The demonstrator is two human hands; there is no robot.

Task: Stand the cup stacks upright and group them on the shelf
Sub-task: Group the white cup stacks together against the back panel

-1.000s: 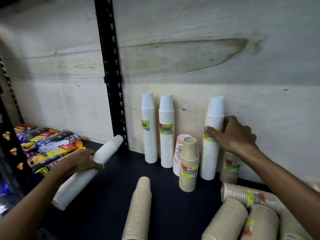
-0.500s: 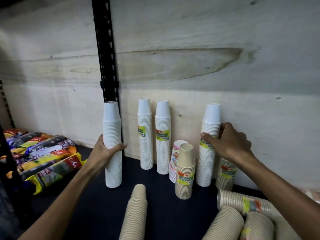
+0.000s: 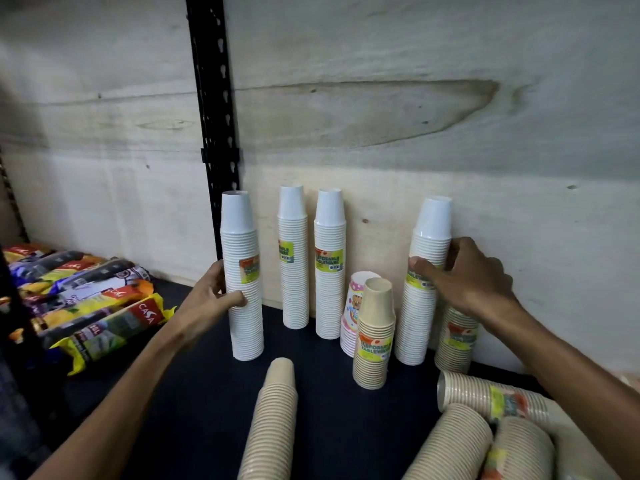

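Observation:
My left hand (image 3: pixel 211 299) grips a tall white cup stack (image 3: pixel 242 244) that stands upright on the dark shelf (image 3: pixel 332 403), in front of the black post. Two more white stacks (image 3: pixel 293 271) (image 3: pixel 329 292) stand against the back wall. My right hand (image 3: pixel 467 275) holds another upright white stack (image 3: pixel 424 306) further right. A short tan stack (image 3: pixel 374 334) and a patterned stack (image 3: pixel 353 306) stand between them. A short tan stack (image 3: pixel 455 341) stands under my right wrist. A tan stack (image 3: pixel 273 420) lies on its side in front, and several tan stacks (image 3: pixel 485 400) lie at the right.
A black slotted upright post (image 3: pixel 214 109) runs down the plywood back wall (image 3: pixel 415 116). Several packaged rolls (image 3: pixel 90 299) lie in a heap on the shelf at the left.
My left hand raised the white stack from lying tilted to upright, then shifted it right toward the other white stacks. My right hand stayed on its stack.

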